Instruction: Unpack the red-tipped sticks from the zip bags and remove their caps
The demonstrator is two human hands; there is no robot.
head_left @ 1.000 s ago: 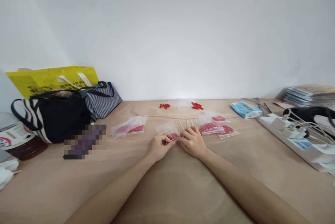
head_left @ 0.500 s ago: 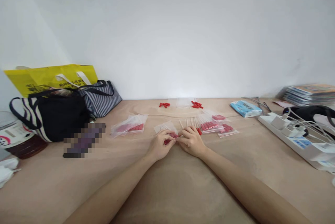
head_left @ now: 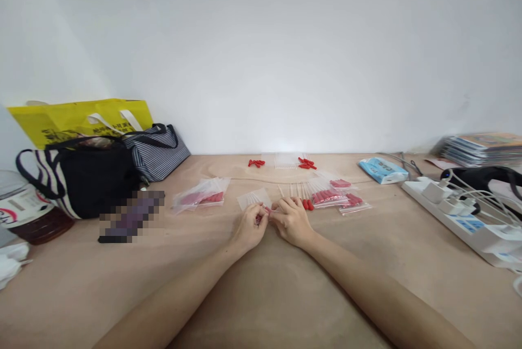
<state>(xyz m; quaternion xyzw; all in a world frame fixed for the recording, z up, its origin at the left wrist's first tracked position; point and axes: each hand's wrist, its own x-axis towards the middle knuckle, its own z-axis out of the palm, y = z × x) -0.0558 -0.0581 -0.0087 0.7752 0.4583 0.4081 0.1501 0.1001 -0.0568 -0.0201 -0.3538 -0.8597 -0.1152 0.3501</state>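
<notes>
On the counter (head_left: 244, 294), the left hand (head_left: 250, 228) pinches a plastic bag (head_left: 252, 198); the right hand (head_left: 294, 222), narrowly curled, perhaps presses its edge, next needing even pressure.

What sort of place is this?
Probably a room at home, though an office is possible: a striped bag and a power strip share the table.

Glossy clear plastic bags (head_left: 329, 197), matt cloth tote (head_left: 98, 178), smooth wall (head_left: 261, 55)
</notes>
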